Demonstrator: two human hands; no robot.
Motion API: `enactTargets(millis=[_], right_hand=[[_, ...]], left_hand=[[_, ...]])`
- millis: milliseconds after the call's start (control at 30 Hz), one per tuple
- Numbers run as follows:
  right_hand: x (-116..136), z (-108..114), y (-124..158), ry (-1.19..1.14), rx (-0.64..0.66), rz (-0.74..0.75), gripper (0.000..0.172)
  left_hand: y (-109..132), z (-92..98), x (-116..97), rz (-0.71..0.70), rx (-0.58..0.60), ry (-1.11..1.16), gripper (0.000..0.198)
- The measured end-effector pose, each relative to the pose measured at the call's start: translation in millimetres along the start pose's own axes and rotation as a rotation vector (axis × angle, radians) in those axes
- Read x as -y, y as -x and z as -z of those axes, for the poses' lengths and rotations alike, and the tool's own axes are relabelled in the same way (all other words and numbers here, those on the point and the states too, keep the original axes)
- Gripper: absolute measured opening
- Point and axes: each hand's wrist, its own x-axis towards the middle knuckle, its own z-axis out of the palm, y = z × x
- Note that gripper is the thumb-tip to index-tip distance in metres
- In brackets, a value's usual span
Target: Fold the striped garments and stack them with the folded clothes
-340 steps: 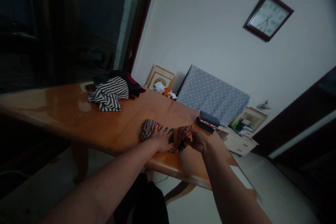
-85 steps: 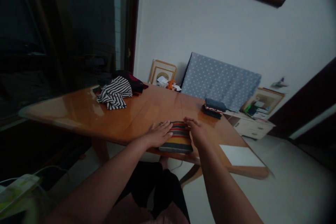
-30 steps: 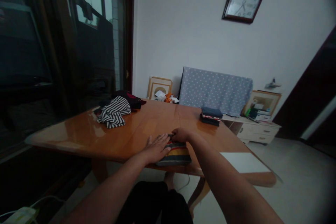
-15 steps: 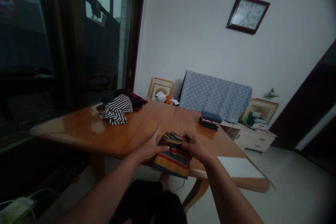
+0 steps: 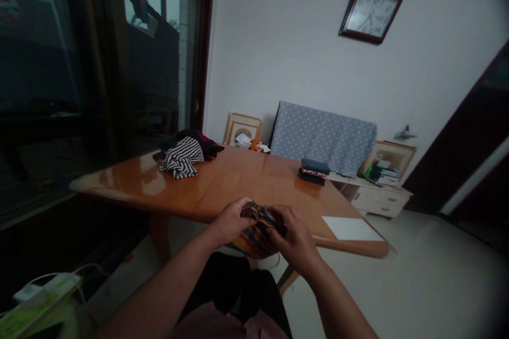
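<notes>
Wooden tabletop (image 5: 234,177) | left hand (image 5: 231,223), right hand (image 5: 297,238) curled, gripping multicolour-striped cloth (image 5: 257,237) between them | now bunched, flatness apparently undone

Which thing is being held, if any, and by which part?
The multicoloured striped cloth, by its bunched upper part, in left hand and right hand.

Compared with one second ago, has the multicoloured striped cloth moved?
Yes, towards the camera: the multicoloured striped cloth, earlier lying on the table, now reaches past the tabletop's near edge.

Striped bundle (image 5: 257,239): matt cloth, rumpled. Tabletop (image 5: 234,183): glossy wood (pale reflections). Dotted cover (image 5: 322,137): matt cloth.
</notes>
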Motion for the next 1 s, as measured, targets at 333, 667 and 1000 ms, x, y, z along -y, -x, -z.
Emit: enactTargets(millis=[333, 667, 1000], right_hand=[[5.9, -11.7, 17.7, 0.176, -0.116, 0.152, 0.031], [11.9, 0.2, 14.1, 0.095, -0.058, 0.065, 0.075], [9.5, 36.5, 15.8, -0.498, 0.299, -0.19, 0.114]], left_hand=[[17.2, -11.0, -21.2, -0.023, 0.081, 0.004, 0.039], [19.4, -8.9, -23.3, 0.032, 0.073, 0.17, 0.033], [25.0, 5.9, -24.8, 0.101, 0.175, 0.411, 0.036]])
